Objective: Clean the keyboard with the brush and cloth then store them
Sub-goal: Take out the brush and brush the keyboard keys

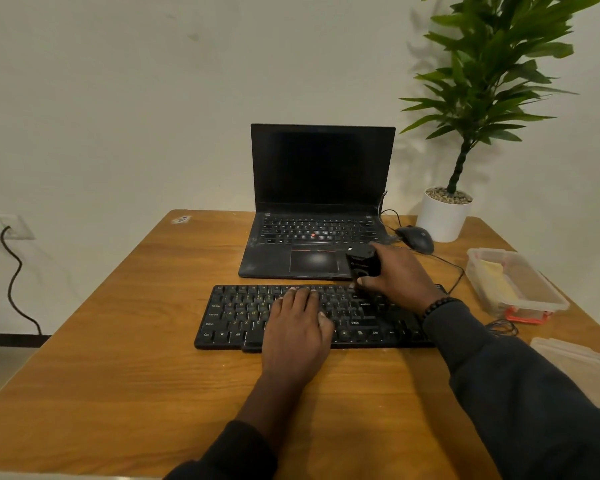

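From where I'm watching: open laptop (321,202) with a dark screen at the back of the wooden desk (118,341), wired mouse (415,238) beside it, potted plant (445,216) in the corner.

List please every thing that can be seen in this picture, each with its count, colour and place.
keyboard: 1, black, front middle of table
brush: 1, black, held above keyboard's far right edge
laptop: 1, black, open, behind keyboard
mouse: 1, black, right of laptop
potted plant: 1, green in white pot, far right corner of table
plastic container: 1, clear, open, right side of table
cloth: 1, yellow, inside container
lid: 1, clear, near right edge of table
table: 1, brown wood
wall socket with cable: 1, white with black cable, left wall
left hand: 1, resting flat on keyboard
right hand: 1, gripping brush
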Demonstrator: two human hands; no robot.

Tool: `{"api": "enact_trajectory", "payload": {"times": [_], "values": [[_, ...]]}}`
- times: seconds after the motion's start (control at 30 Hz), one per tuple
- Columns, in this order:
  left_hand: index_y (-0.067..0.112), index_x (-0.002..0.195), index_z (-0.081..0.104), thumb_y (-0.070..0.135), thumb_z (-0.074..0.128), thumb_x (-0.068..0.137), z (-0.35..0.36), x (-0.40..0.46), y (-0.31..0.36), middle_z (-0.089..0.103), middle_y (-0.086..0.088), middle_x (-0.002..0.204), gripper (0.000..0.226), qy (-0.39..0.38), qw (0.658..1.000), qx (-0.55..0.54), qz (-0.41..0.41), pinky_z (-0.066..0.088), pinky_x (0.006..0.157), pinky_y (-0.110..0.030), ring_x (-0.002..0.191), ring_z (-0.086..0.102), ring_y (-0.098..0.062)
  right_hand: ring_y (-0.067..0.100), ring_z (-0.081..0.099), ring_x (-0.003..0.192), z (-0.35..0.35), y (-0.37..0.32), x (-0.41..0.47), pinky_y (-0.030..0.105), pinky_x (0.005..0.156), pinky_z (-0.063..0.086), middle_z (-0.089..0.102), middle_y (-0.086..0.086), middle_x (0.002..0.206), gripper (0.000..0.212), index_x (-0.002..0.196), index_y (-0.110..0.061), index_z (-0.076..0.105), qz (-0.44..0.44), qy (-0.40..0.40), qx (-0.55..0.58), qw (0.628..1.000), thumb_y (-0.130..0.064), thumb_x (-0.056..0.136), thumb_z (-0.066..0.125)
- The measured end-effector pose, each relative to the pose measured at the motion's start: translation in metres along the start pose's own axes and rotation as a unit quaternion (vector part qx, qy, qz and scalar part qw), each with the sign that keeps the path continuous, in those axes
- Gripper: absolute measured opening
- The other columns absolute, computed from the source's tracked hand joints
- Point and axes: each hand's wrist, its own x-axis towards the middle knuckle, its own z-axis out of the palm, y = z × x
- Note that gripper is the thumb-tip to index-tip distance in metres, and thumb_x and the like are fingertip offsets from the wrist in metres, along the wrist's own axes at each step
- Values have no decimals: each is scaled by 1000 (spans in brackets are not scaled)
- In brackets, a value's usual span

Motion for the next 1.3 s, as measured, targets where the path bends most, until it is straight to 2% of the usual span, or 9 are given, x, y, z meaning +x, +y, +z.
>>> {"api": "enact_trajectory", "payload": {"times": [0.13, 0.23, 0.43, 0.57, 0.67, 0.83, 0.97, 1.13, 1.3], "values": [[14, 133, 56, 36, 28, 97, 0, 0, 0, 55, -2, 135, 51, 2, 1000, 1, -1, 34, 110, -36, 129, 46, -17, 10, 59, 106, 5, -13, -12, 21, 84, 48, 65, -5, 119, 56, 126, -20, 54, 2, -42, 97, 994, -33, 77, 79], [14, 132, 56, 36, 29, 96, 1, 0, 0, 56, -3, 135, 50, 3, 1000, 5, 1, 36, 108, -36, 128, 46, -17, 7, 58, 103, 8, -15, -19, 14, 77, 44, 65, -5, 119, 56, 126, -20, 54, -16, -70, 100, 992, -34, 78, 78], [15, 136, 53, 37, 26, 97, 0, -1, -1, 53, -1, 138, 53, -3, 1000, 5, -4, 32, 111, -35, 131, 43, -16, 12, 60, 105, -8, -2, -14, 23, 86, 48, 66, -2, 115, 48, 120, -20, 57, -7, -69, 20, 997, -26, 77, 79], [15, 138, 51, 38, 23, 96, 0, -1, 0, 52, -2, 140, 56, -10, 1000, 9, -2, 31, 112, -36, 133, 42, -17, 5, 56, 98, -10, -5, -13, 13, 75, 43, 64, -7, 113, 50, 122, -19, 56, -10, -48, 55, 997, -27, 78, 79], [14, 136, 53, 38, 25, 96, -1, -1, 0, 54, -3, 138, 55, -9, 1000, 10, 0, 34, 110, -37, 130, 44, -17, 8, 58, 105, -1, -11, -14, 18, 82, 47, 64, -6, 117, 54, 124, -21, 55, -23, -58, 85, 994, -30, 77, 79], [15, 136, 53, 39, 21, 95, -2, 0, 0, 53, -2, 138, 58, -13, 1000, 7, 0, 34, 110, -37, 131, 44, -17, 4, 56, 94, -9, -1, -17, 10, 73, 41, 63, -10, 107, 49, 118, -20, 58, -35, -108, 27, 993, -32, 76, 80], [14, 136, 53, 39, 22, 95, -1, -1, -1, 53, -3, 138, 58, -11, 1000, 7, 3, 34, 109, -37, 130, 44, -17, 12, 60, 100, -21, 6, -9, 24, 82, 50, 66, -4, 111, 46, 119, -21, 58, -26, -84, -59, 994, -28, 78, 78], [14, 136, 53, 38, 22, 95, -2, -1, 0, 53, -3, 138, 57, -13, 1000, 8, 0, 34, 110, -37, 131, 43, -18, 3, 54, 97, -11, 1, -14, 7, 69, 37, 59, -12, 107, 53, 124, -19, 55, -13, -73, 60, 995, -30, 78, 78], [14, 137, 51, 39, 20, 95, -2, -2, 0, 52, -3, 140, 59, -19, 1000, 12, 3, 33, 111, -37, 133, 42, -18, 14, 60, 106, -16, 19, -10, 19, 81, 46, 65, -1, 117, 52, 123, -15, 56, 18, -65, 22, 998, -29, 78, 78]]}}
